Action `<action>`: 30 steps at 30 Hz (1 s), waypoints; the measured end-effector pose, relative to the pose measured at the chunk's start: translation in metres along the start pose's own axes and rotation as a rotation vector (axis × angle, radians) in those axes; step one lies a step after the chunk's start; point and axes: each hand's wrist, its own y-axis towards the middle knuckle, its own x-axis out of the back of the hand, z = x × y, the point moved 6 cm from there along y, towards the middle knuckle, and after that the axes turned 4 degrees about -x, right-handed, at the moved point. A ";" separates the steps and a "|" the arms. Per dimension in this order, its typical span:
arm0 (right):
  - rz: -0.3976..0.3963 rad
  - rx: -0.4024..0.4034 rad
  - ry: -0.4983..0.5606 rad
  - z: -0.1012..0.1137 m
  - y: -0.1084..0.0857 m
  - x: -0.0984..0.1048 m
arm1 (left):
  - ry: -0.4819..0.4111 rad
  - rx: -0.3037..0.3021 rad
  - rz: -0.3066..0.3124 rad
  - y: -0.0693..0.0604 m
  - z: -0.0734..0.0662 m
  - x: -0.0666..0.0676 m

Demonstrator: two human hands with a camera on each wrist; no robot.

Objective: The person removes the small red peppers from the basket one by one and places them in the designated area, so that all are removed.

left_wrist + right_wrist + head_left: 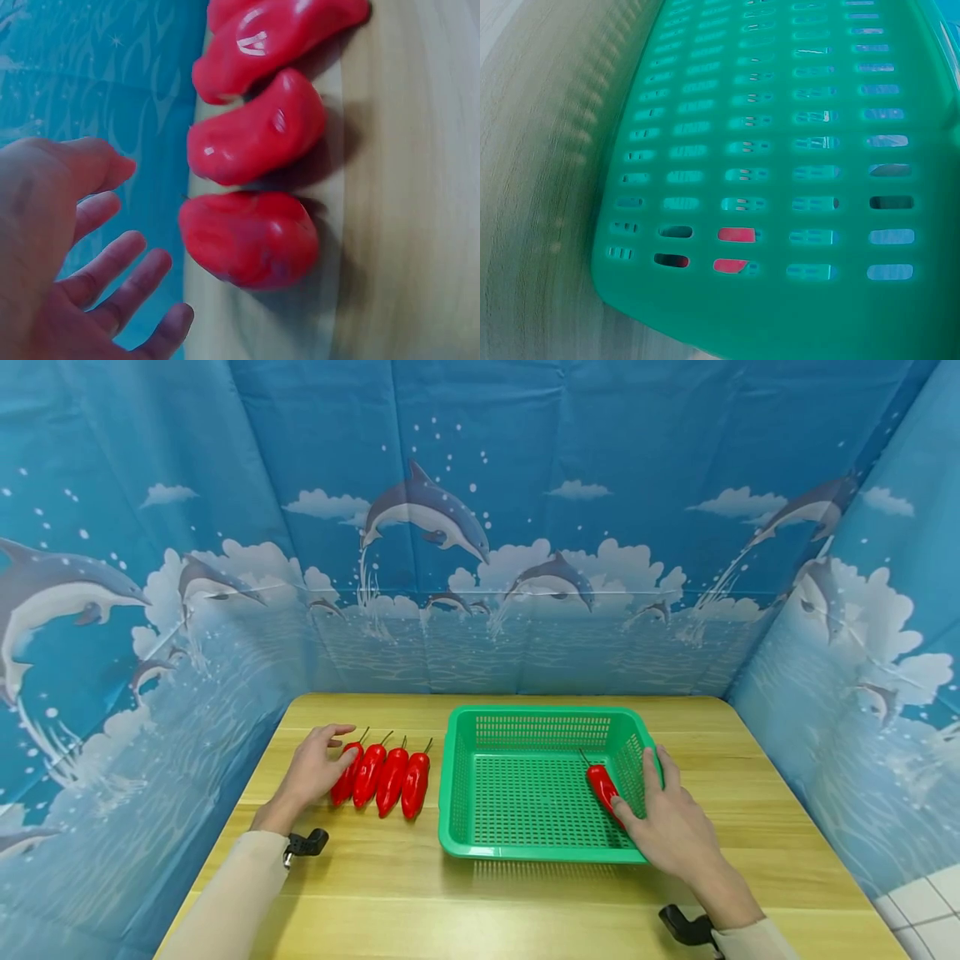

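Several red chili peppers point(392, 783) lie side by side on the table, stems toward the back. My left hand point(311, 768) is at the leftmost pepper point(342, 785), its thumb over it and its fingers spread. In the left wrist view the fingers are apart from the nearest pepper point(251, 240) and hold nothing. My right hand point(671, 822) holds the right rim of a green plastic basket point(540, 853), thumb inside and fingers along the outside. One red pepper point(602, 783) leans in the basket at that side, its lower end hidden behind the thumb. The right wrist view shows only the basket's slotted wall point(780, 307).
The wooden table point(360, 893) has a rounded back edge. Blue dolphin-print curtains point(517, 643) hang close behind it and on both sides. Black wrist cameras sit on both wrists. White floor tiles point(922, 914) show at the lower right.
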 end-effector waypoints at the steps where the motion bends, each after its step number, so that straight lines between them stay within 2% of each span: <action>1: 0.000 0.000 0.000 0.000 0.000 0.000 | 0.001 -0.011 -0.003 0.000 -0.003 0.000; 11: -0.003 0.001 -0.008 0.000 0.001 0.000 | 0.005 -0.121 -0.038 0.001 -0.037 0.002; 21: 0.006 -0.004 -0.010 0.000 0.002 0.001 | -0.005 -0.183 -0.045 0.000 -0.064 -0.002; 30: 0.013 -0.010 -0.011 -0.001 0.003 0.000 | -0.012 -0.241 -0.026 0.000 -0.092 -0.007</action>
